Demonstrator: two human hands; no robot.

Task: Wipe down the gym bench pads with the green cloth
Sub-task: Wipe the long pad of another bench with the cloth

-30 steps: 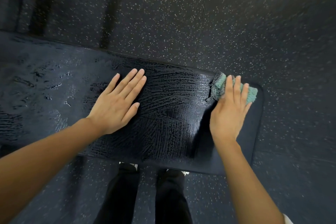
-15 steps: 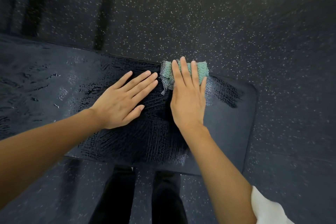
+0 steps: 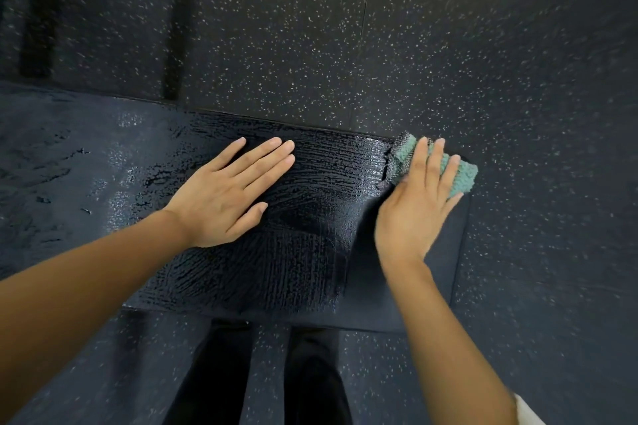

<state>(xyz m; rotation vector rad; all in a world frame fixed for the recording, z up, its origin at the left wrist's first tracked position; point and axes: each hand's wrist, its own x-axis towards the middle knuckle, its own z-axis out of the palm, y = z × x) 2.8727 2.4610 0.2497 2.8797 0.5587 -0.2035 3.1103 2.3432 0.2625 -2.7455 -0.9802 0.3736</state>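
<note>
we see the black gym bench pad (image 3: 293,269) lying across the view from 9 o'clock to 3 o'clock, its vinyl shining with wet streaks (image 3: 331,162) over the middle part, while the strip at its 3 o'clock end looks matt. the green cloth (image 3: 462,176) sits bunched at the pad's far corner, about 2 o'clock from the centre of the view, and it touches the pad right at the edge. the right hand (image 3: 414,210) lies flat on top of the cloth, its fingers (image 3: 433,162) straight and a little apart, pressing down rather than curling round it; a grey mesh part of the cloth sticks out at the hand's 11 o'clock. the left hand (image 3: 224,195) rests palm down on the wet vinyl at 9 o'clock from the right hand and well apart from the cloth, its fingers (image 3: 269,162) straight and close together, its thumb spread out to one side. a speckled dark rubber floor (image 3: 345,45) surrounds the bench. at 6 o'clock, below the pad's near edge, we see two legs in black trousers (image 3: 214,373), and a scrap of white sleeve (image 3: 528,414) shows at 5 o'clock.
</note>
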